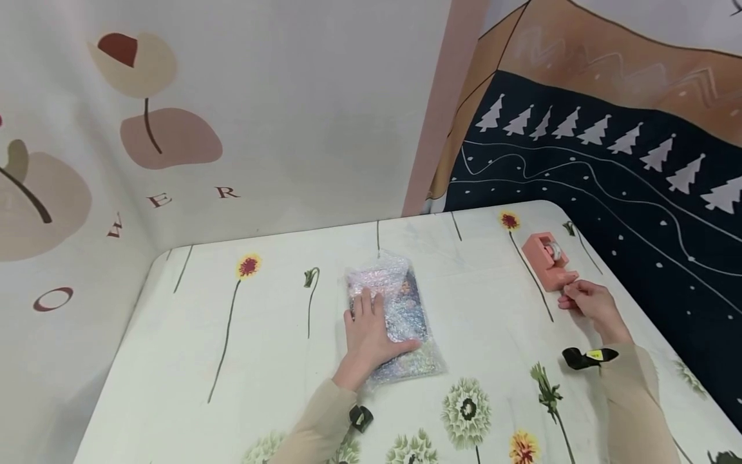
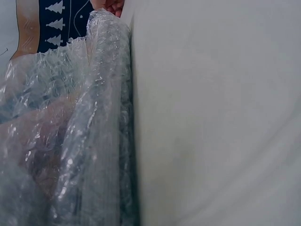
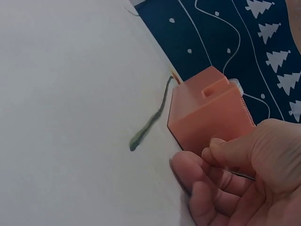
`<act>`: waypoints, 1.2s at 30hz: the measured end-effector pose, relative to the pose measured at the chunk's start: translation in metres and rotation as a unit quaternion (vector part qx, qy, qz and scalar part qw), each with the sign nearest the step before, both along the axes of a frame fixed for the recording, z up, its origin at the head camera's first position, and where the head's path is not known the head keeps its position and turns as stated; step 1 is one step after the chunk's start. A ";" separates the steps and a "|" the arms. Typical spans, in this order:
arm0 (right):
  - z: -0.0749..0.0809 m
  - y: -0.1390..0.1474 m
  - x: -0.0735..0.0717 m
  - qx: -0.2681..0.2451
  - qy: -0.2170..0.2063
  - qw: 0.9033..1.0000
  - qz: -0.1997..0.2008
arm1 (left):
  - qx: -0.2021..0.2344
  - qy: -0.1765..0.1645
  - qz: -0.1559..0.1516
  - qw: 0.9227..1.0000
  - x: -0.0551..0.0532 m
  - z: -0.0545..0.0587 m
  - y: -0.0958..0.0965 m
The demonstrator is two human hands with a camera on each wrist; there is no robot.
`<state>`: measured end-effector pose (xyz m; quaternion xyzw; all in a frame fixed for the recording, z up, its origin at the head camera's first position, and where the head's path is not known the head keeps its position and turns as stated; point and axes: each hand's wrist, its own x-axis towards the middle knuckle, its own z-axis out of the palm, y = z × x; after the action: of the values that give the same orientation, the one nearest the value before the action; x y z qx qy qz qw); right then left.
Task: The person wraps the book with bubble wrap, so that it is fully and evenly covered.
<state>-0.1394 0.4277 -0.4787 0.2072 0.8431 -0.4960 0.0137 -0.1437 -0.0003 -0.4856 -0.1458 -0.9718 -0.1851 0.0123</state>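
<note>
A flat, book-like package in clear bubble wrap (image 1: 400,309) lies on the table, a colourful cover showing through. My left hand (image 1: 368,332) rests on it with fingers spread, pressing its left part. In the left wrist view, the bubble wrap (image 2: 94,117) and the package's layered side edge fill the left. To the right stands a coral-pink tape dispenser (image 1: 545,261) with a roll of clear tape (image 1: 554,250). My right hand (image 1: 594,306) is at its near end, thumb and forefinger pinched together. A thin glossy edge, seemingly clear tape (image 3: 237,173), shows beneath the thumb.
A white cloth printed with flowers (image 1: 278,380) covers the table. Behind it hangs a pale curtain (image 1: 301,129); a dark one with white trees (image 1: 580,154) borders the right side. Black straps with small devices (image 1: 588,357) sit at both wrists.
</note>
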 end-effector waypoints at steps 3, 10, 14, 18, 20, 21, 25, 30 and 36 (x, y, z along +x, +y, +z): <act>0.001 0.003 -0.001 -0.009 -0.010 1.000 0.012 | 0.001 -0.002 0.000 1.000 0.000 0.000 0.000; 0.005 0.003 -0.001 -0.039 -0.024 0.999 0.013 | 0.002 -0.003 -0.001 1.000 0.000 0.001 0.001; 0.007 0.001 0.000 -0.043 -0.023 0.999 0.013 | -0.001 0.000 0.000 1.000 0.000 0.001 0.001; 0.008 0.001 -0.001 -0.046 -0.029 0.998 0.017 | -0.008 0.003 0.001 1.000 -0.001 0.000 0.001; 0.008 0.002 -0.001 -0.048 -0.030 0.998 0.022 | -0.007 0.005 0.001 1.000 -0.001 0.000 0.001; 0.008 0.002 -0.001 -0.049 -0.030 0.998 0.025 | -0.006 0.005 0.001 1.000 -0.001 0.000 0.001; 0.008 0.004 -0.001 -0.052 -0.030 0.998 0.033 | -0.005 0.003 0.002 1.000 -0.001 0.000 0.001; 0.009 0.005 -0.002 -0.038 -0.038 0.998 0.035 | 0.001 -0.003 0.000 1.000 -0.001 0.000 0.001; 0.010 0.003 -0.001 -0.006 -0.026 0.999 0.042 | 0.001 -0.005 0.001 1.000 -0.001 -0.001 0.001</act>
<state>-0.1407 0.4305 -0.4686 0.1844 0.8472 -0.4948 0.0580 -0.1447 0.0008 -0.4864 -0.1440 -0.9717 -0.1871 0.0075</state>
